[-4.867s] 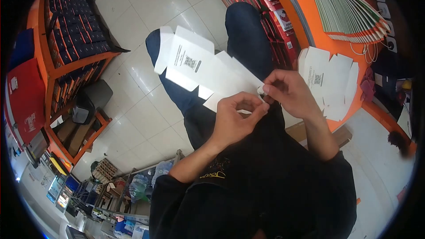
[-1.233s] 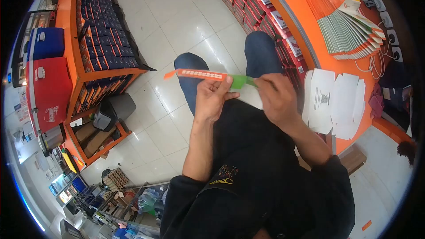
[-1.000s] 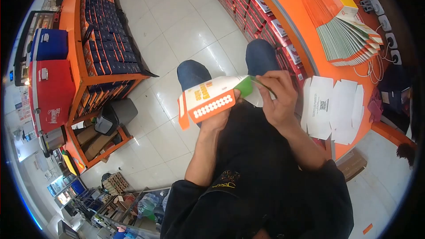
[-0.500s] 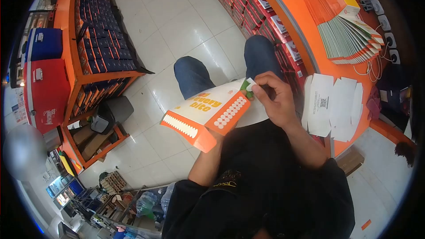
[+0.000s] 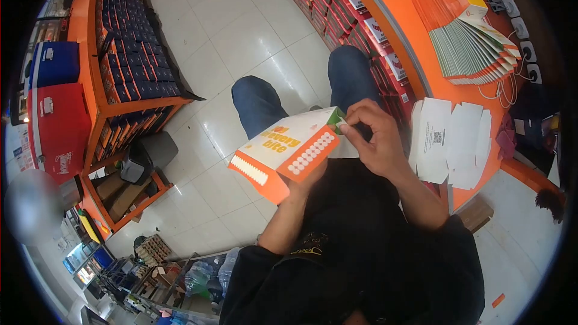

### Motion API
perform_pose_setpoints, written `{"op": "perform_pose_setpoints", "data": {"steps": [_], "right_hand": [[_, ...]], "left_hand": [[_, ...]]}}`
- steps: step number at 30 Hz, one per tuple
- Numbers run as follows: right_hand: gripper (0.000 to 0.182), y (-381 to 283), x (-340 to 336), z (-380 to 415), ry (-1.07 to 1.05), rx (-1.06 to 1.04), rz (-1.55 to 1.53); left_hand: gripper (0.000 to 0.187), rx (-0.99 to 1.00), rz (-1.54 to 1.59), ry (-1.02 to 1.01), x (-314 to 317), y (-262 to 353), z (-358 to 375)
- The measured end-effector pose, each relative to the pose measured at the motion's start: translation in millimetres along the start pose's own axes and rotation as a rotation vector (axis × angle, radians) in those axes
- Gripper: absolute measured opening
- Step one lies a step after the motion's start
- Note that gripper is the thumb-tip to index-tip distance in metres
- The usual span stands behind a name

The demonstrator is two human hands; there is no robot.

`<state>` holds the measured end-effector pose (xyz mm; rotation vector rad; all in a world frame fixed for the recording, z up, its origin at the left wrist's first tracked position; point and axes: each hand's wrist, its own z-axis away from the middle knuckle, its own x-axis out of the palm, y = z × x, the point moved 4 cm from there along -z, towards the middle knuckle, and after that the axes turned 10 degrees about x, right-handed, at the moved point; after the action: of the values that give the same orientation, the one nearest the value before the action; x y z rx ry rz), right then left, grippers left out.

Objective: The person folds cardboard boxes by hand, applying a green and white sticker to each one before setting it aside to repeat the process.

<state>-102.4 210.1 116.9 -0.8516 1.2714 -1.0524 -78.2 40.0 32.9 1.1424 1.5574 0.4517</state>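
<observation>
A white and orange cardboard food box (image 5: 280, 141), lettered "every bite" in yellow, is held tilted above my lap. From below, my left hand (image 5: 312, 182) supports it, with most of its fingers hidden behind the cardboard. My right hand (image 5: 374, 138) is closed in a pinch at the box's far right corner, where a small green flap (image 5: 335, 119) shows. White scalloped patterns run along the orange side panels.
On the orange counter (image 5: 409, 24) to my right lie a fanned stack of folded cartons (image 5: 472, 51) and an unfolded white carton (image 5: 436, 138). Red boxes (image 5: 355, 24) are stacked beneath. Shelves of dark blue boxes (image 5: 132, 54) stand left, near a red cooler (image 5: 57, 129).
The box has shifted slightly right and its near end has lifted a little. My right hand's fingers have moved at the corner, and the white tab there no longer sticks up.
</observation>
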Motion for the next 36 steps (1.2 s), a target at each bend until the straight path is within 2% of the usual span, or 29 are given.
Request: {"op": "perform_pose_setpoints", "data": {"steps": [5,7,9,11,18,20,29,33,34,36], "right_hand": [[0.008,-12.7,-0.8,-1.0,-0.025,-0.085,0.163],[0.008,-9.3,2.1,-1.1,0.028,-0.101,0.168],[0.008,-9.6,1.6,-0.1,0.078,-0.119,0.170],[0.009,-8.8,3.0,0.9,-0.017,-0.027,0.017],[0.009,-7.0,2.9,6.8,-0.003,-0.007,-0.036],[0.010,11.8,6.9,7.2,0.081,0.026,-0.185],[0.004,9.7,16.9,13.3,0.239,-0.025,-0.203],[0.005,11.6,19.3,12.4,0.225,-0.042,-0.231],[0.006,13.9,20.3,11.5,0.215,-0.028,-0.259],[0.006,19.7,24.0,13.0,0.210,-0.008,-0.285]], "left_hand": [[0.018,0.039,-0.085,0.019,-1.9,-1.9,4.5],[0.022,-0.154,0.101,0.033,-1.4,-12.4,8.8],[0.022,-0.153,0.105,0.032,-5.4,-16.8,10.3],[0.023,-0.155,0.109,0.037,-14.0,-20.5,13.5],[0.025,-0.156,0.137,0.034,-4.8,-28.8,3.7],[0.026,-0.161,0.145,0.035,7.8,-16.1,17.2],[0.030,-0.165,0.190,0.023,-6.7,-8.2,51.7],[0.033,-0.176,0.199,0.016,8.8,-18.1,33.6],[0.033,-0.177,0.203,0.014,-6.1,-7.7,57.3],[0.034,-0.183,0.216,0.004,5.1,-5.7,57.3]]}}
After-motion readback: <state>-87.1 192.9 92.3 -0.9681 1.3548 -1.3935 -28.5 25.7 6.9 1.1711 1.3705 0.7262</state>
